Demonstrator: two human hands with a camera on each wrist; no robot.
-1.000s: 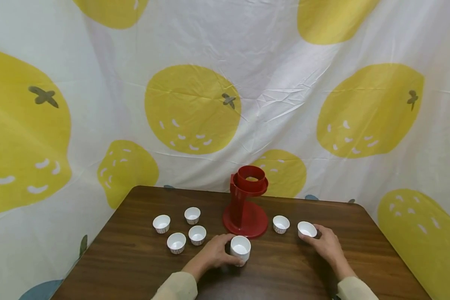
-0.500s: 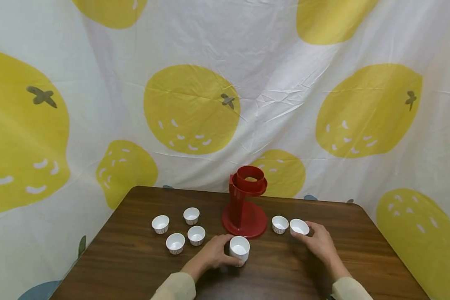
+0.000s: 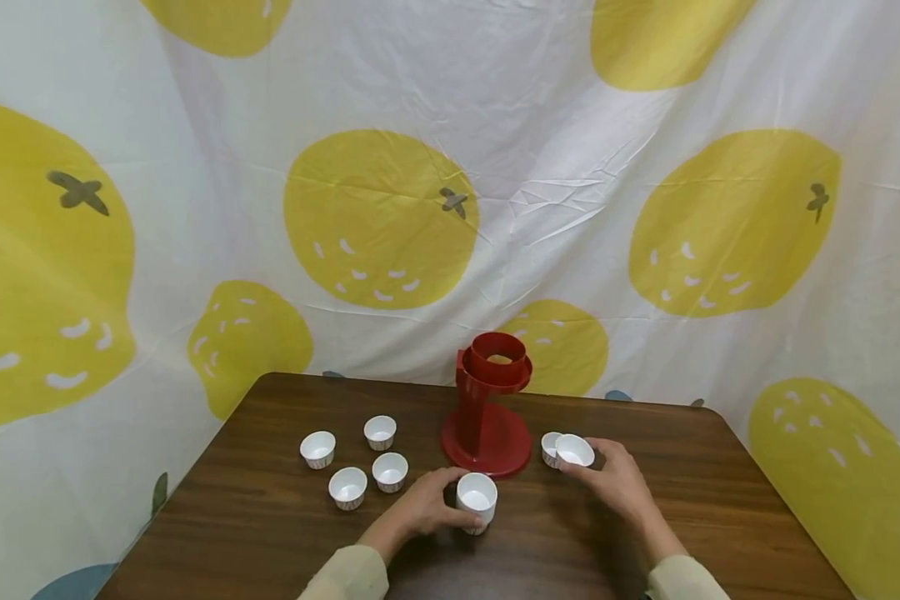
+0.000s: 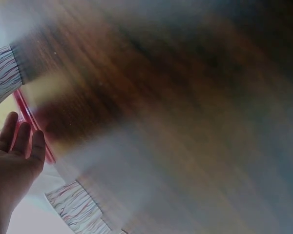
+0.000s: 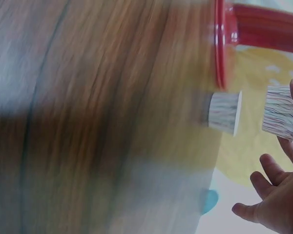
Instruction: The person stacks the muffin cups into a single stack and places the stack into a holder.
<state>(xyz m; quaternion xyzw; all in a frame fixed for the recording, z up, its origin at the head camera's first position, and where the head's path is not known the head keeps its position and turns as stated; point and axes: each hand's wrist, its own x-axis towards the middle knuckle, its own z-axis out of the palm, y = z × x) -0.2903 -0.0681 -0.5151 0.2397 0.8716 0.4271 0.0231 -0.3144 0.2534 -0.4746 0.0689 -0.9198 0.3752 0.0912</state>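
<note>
My left hand (image 3: 427,507) holds a short stack of white paper baking cups (image 3: 477,497) between thumb and fingers in front of a red stand. In the left wrist view, the patterned side of the held cups (image 4: 5,70) shows above my left fingers (image 4: 20,139). A single baking cup (image 3: 574,451) is pinched in my right hand (image 3: 617,479). It overlaps another cup (image 3: 550,450) standing on the table. From the right wrist, the held cup (image 5: 281,112) appears raised over that standing cup (image 5: 224,113), with a gap between them; the other right fingers are spread.
The red stand (image 3: 487,408), a round base with a ring on a post, is at the back middle. Several more baking cups (image 3: 347,487) stand on the brown table (image 3: 270,533) to the left. A lemon-print cloth (image 3: 555,125) hangs behind.
My right hand has carried its cup leftward, from beside the standing cup to where it overlaps it. The left hand and its stack have stayed in place.
</note>
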